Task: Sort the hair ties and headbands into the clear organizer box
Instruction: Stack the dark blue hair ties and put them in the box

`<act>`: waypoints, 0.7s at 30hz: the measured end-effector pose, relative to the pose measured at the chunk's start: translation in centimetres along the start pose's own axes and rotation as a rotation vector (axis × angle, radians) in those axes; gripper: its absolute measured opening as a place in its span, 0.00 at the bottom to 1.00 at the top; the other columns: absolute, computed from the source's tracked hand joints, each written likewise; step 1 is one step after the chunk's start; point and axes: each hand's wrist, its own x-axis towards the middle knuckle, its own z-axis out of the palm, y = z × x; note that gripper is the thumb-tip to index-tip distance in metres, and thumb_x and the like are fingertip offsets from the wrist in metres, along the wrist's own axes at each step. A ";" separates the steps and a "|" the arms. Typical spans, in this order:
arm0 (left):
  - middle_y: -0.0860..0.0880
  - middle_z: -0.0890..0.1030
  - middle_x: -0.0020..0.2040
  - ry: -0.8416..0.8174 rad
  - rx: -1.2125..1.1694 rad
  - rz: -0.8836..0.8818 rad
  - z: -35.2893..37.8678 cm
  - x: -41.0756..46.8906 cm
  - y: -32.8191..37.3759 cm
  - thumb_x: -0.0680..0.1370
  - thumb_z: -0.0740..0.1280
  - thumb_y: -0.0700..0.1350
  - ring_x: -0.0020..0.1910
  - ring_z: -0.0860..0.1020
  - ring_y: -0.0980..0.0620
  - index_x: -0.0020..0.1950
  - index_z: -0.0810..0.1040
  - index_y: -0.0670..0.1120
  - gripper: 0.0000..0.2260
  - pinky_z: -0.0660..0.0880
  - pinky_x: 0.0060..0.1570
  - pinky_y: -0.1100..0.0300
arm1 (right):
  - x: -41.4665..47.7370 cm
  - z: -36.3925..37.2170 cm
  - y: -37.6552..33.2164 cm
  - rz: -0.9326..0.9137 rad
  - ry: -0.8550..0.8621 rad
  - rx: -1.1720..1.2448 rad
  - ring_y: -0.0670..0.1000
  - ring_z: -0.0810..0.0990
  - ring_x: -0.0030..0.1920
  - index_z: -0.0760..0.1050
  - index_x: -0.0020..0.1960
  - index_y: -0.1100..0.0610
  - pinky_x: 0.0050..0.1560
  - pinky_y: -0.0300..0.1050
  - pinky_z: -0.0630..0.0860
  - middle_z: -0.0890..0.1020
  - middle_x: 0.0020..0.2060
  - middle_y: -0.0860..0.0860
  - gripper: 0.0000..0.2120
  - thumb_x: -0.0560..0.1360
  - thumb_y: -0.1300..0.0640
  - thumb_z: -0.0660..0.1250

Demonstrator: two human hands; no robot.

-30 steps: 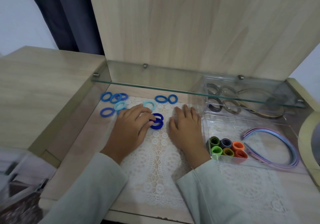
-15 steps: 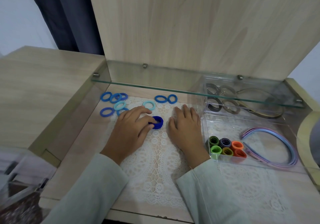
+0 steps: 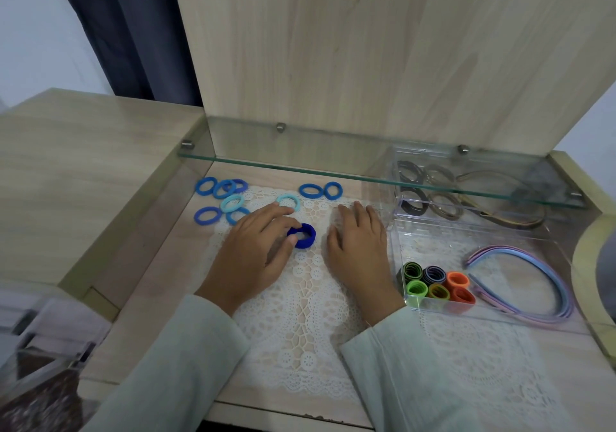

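Note:
My left hand (image 3: 256, 251) pinches a stack of dark blue hair ties (image 3: 302, 235) between thumb and fingers, tilted up off the lace mat. My right hand (image 3: 360, 248) lies flat on the mat beside it, fingers straight, holding nothing. Several loose blue and light blue hair ties (image 3: 223, 198) lie at the back left, and two more blue hair ties (image 3: 320, 191) sit further right. The clear organizer box (image 3: 396, 241) stands to the right with rolled green, orange and dark ties (image 3: 436, 285) in its near corner and pastel headbands (image 3: 540, 285) in the large compartment.
A glass shelf (image 3: 333, 164) hangs low over the back of the recess, covering the box's rear compartments with dark and brown ties (image 3: 430, 195) and a brown headband (image 3: 506, 211). Wooden walls enclose left and right. A white lace mat (image 3: 310, 315) covers the surface.
My left hand gathered the flat, overlapping dark blue ties into one stack and tipped it up off the mat. My right hand stayed put.

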 end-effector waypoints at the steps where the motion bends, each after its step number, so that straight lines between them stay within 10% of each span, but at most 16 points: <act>1: 0.49 0.78 0.66 0.002 -0.005 -0.020 0.0 0.0 0.0 0.81 0.57 0.51 0.69 0.72 0.49 0.63 0.79 0.46 0.17 0.71 0.67 0.50 | 0.0 0.0 0.0 -0.005 0.004 0.006 0.58 0.56 0.75 0.64 0.73 0.57 0.75 0.55 0.51 0.64 0.73 0.57 0.23 0.79 0.54 0.57; 21: 0.43 0.61 0.79 -0.044 0.149 -0.367 1.3 0.2 -1.1 0.81 0.60 0.43 0.79 0.55 0.42 0.76 0.66 0.43 0.23 0.48 0.76 0.50 | -2.2 -1.4 -1.4 -0.355 0.055 -0.002 0.54 0.70 0.61 0.74 0.57 0.49 0.59 0.49 0.65 0.70 0.65 0.53 0.18 0.68 0.59 0.61</act>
